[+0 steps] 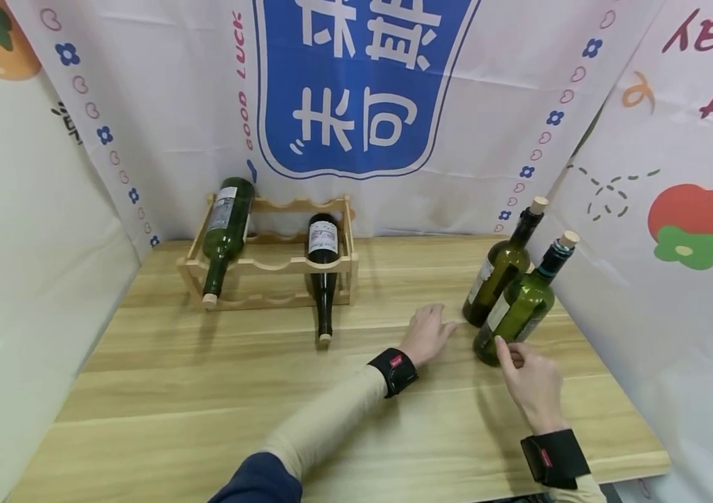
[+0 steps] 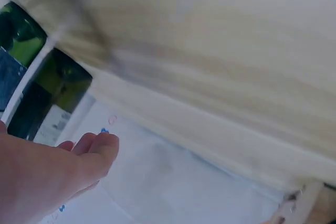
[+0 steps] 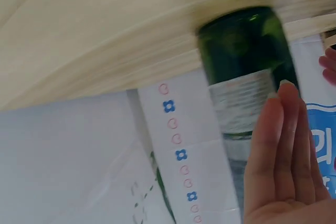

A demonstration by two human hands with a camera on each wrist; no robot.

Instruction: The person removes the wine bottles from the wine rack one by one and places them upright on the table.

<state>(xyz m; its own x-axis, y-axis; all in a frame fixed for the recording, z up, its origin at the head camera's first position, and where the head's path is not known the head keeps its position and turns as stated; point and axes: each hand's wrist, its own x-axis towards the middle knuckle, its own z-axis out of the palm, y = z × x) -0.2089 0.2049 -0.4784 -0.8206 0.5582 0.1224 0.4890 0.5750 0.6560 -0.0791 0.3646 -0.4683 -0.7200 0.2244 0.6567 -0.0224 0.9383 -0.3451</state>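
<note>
Two corked wine bottles stand upright on the right of the table. The nearer green wine bottle (image 1: 522, 304) has a pale label; behind it is a darker olive wine bottle (image 1: 499, 272). My right hand (image 1: 533, 383) is close beside the nearer bottle's lower part. In the right wrist view its fingers (image 3: 286, 145) extend nearly straight and overlap the labelled green bottle (image 3: 244, 72). Left of the pair, my left hand (image 1: 425, 335) is low over the table, its fingers loosely bent around nothing. Bottle bases also show beyond this left hand (image 2: 58, 171) in the left wrist view.
A wooden wine rack (image 1: 271, 265) stands at the back left of the table (image 1: 205, 405). It holds a green bottle (image 1: 229, 216) in its left slot and a dark bottle (image 1: 323, 241) on the right, corks toward me. Printed cloth walls (image 1: 174, 105) enclose the table.
</note>
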